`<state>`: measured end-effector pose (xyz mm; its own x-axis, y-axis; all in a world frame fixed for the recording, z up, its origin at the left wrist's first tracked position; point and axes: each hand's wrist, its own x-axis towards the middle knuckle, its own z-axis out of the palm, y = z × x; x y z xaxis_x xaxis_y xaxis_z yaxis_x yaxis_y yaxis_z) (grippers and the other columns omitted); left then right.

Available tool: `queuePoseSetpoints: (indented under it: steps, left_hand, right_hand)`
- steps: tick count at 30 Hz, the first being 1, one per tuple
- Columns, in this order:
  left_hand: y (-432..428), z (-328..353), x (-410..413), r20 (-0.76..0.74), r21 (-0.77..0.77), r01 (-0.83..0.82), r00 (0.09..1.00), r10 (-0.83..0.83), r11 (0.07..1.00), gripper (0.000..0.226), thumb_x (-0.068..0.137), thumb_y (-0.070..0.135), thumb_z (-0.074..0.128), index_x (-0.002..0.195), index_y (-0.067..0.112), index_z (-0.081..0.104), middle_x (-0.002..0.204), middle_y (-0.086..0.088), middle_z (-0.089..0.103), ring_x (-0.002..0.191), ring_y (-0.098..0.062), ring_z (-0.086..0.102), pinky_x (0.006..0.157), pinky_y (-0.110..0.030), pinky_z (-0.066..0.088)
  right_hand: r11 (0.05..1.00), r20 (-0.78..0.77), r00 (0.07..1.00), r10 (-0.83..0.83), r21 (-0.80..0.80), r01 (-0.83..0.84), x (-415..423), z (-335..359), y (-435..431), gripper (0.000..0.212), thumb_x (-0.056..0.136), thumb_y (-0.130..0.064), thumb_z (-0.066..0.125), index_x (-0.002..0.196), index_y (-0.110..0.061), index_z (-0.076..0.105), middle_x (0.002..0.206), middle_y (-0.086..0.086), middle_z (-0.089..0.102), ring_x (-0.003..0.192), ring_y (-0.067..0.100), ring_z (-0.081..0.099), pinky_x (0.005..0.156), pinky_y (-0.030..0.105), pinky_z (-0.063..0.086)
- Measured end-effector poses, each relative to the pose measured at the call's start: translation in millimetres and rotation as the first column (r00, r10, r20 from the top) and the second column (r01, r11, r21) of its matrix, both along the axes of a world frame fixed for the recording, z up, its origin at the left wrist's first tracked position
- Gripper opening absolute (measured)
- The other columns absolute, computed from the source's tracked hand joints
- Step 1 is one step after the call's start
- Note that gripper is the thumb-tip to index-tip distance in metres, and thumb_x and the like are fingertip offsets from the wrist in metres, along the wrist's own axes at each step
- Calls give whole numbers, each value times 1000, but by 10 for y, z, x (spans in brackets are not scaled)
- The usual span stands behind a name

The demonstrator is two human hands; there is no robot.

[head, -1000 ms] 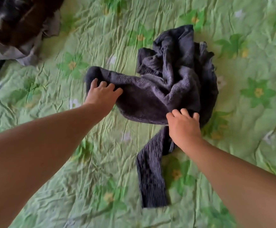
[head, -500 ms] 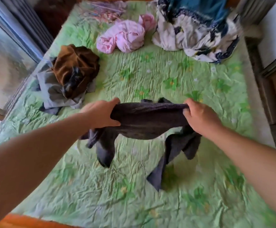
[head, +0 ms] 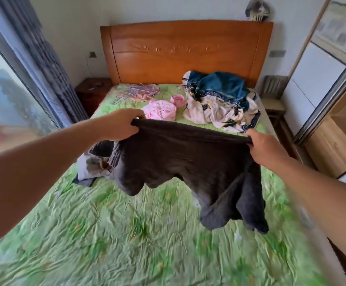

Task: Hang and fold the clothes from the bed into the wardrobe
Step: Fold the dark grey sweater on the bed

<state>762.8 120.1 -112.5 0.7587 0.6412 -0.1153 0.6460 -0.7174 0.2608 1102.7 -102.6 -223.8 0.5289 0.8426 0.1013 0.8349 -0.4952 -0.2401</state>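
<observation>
A dark grey knitted garment [head: 188, 162] hangs spread in the air above the green flowered bed [head: 126, 234]. The left hand [head: 120, 124] and the right hand [head: 265, 149] each have their fingers clenched on its top edge. The step looks like shaking it open. Next it needs laying flat for folding (or hanging). Its bunched lower parts hide its shape, and a grey crumpled heap [head: 93, 165] lies partly behind it.

No text, label, brand, number or sign legible anywhere in view. No print or tag made out on dark garment [head: 188, 162]. Carving on headboard [head: 186, 48] ornamental only, no letters read.
</observation>
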Motion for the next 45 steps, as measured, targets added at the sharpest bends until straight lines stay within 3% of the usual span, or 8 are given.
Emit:
queuePoseSetpoints:
  steps: [9,14,19,23,30,37,41,45]
  left_hand:
    - [-351,-474,24,19,228,-219,975,220,949,47,80,40,76,114,22,48,110,-8,53,100,-29,53,82,-39,47]
    - [-1293,-823,410,38,-464,197,978,-203,864,27,83,36,80,99,20,67,85,12,63,71,8,57,67,-18,48]
    - [-1721,-1187,942,216,-744,82,969,122,663,73,75,65,75,133,25,57,121,8,68,110,-12,66,98,-36,53]
    - [-1695,-1175,1178,266,-731,-53,896,356,680,29,97,37,59,118,16,60,115,-7,68,104,-24,67,98,-43,54]
    - [-1254,-918,1227,345,-886,1,671,657,464,20,99,21,62,114,8,63,112,-18,71,103,-32,70,95,-47,56]
    - [-1034,-750,1222,316,-932,9,512,799,363,24,98,16,63,118,4,60,111,-19,69,91,-30,70,68,-39,60]
    - [-964,-589,1271,404,-849,-93,520,752,520,31,89,18,75,110,15,53,107,-15,63,91,-27,67,82,-44,60]
    - [-797,-428,1138,505,-606,-154,683,527,780,8,99,25,62,104,23,57,92,-9,63,74,-23,60,66,-34,55]
  right_hand:
    - [912,-744,658,-120,179,369,-610,619,373,26,84,-18,60,106,-7,64,100,16,68,88,31,65,68,33,44]
    - [930,-886,454,-92,86,356,-893,874,559,45,73,-18,68,115,-5,61,105,21,66,93,36,68,84,47,57]
    - [919,-949,314,-34,94,383,-967,1023,635,32,81,-5,65,112,-4,63,102,19,64,86,34,68,73,45,60]
    - [906,-948,316,42,169,388,-828,1090,543,6,88,-1,62,91,-6,63,78,13,67,66,25,68,53,31,56]
    - [970,-876,481,10,126,209,-570,431,13,8,97,-11,55,101,-15,60,95,13,68,80,24,65,74,39,52]
    - [982,-900,394,185,153,-113,-1089,-61,-304,79,72,-13,82,136,-31,41,118,0,61,98,8,63,78,22,49]
    - [917,-657,720,223,391,73,-1298,-84,-40,38,87,-26,75,115,-34,50,96,-11,64,84,8,66,65,15,49]
    - [874,-546,828,124,455,169,-1156,121,159,16,103,-13,46,100,-18,61,72,-6,56,60,10,52,47,17,32]
